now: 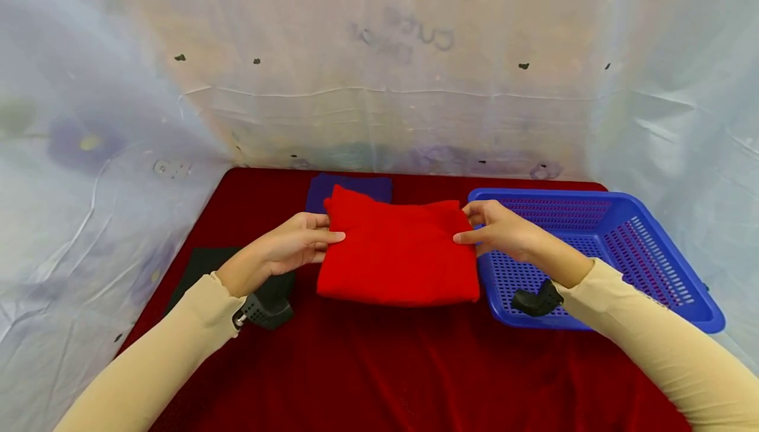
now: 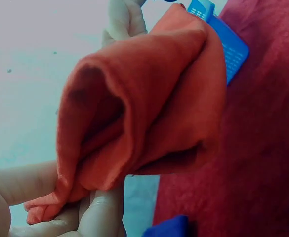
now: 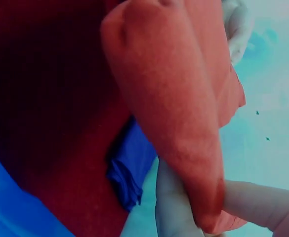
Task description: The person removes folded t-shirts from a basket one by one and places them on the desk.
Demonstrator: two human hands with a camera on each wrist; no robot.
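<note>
Red cloth (image 1: 398, 254), folded, is held over the dark red table cover (image 1: 379, 366), between the two hands; left hand (image 1: 290, 246) pinches its left edge between thumb and fingers; right hand (image 1: 501, 229) pinches the right edge likewise; a blue basket (image 1: 670, 274) sits just right; a purple cloth (image 1: 350, 188) lies behind, apparently folded.

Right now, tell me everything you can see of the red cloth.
The red cloth is a soft, fleecy-looking fabric, folded into a thick, roughly rectangular bundle. The left wrist view shows its layers doubled over in a rounded loop. It is held up over the dark red table cover, between a dark blue cloth behind and the blue basket to its right. The left hand pinches its left edge, the right hand its right.
</note>
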